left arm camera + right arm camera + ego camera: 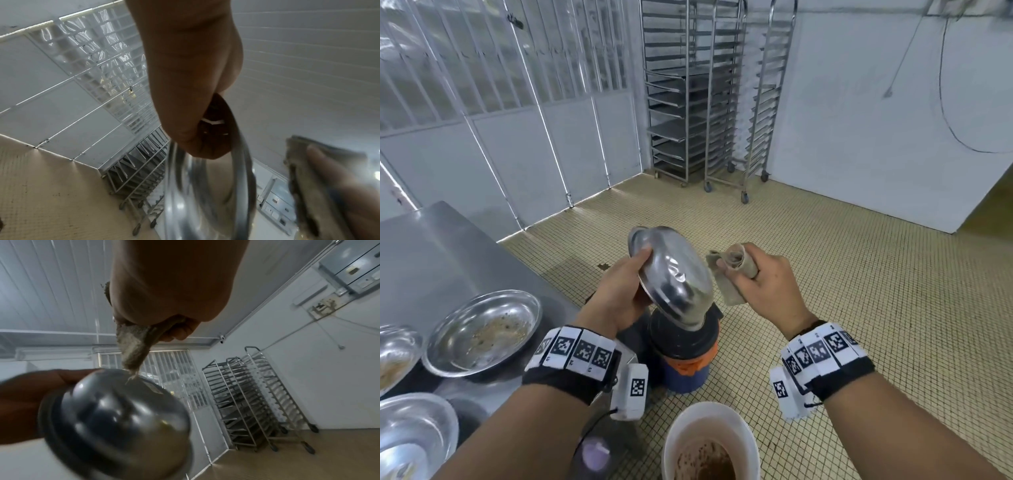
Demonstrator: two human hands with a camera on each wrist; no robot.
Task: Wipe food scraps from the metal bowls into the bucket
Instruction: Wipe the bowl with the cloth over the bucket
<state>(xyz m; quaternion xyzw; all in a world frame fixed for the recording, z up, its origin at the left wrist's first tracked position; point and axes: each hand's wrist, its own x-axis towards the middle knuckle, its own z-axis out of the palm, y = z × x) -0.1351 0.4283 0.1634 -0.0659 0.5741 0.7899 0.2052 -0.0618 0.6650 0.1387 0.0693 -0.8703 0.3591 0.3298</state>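
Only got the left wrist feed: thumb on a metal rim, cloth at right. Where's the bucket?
Observer: Head view shows the white bucket on the tiled floor at the bottom of the frame, with brown scraps inside.
Operator: Cloth inside the bowl?
Observer: No. The right hand grips the rolled cloth beside the held bowl; the right wrist view sees the bowl's underside.
Operator: Bowls left?
Observer: Three more on the steel table; one dirty bowl shows scraps.

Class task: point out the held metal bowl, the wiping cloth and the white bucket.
held metal bowl (pixel 675 277), head view, its shiny underside.
wiping cloth (pixel 736 265), head view, the rolled part in the fist.
white bucket (pixel 751 445), head view, right rim.
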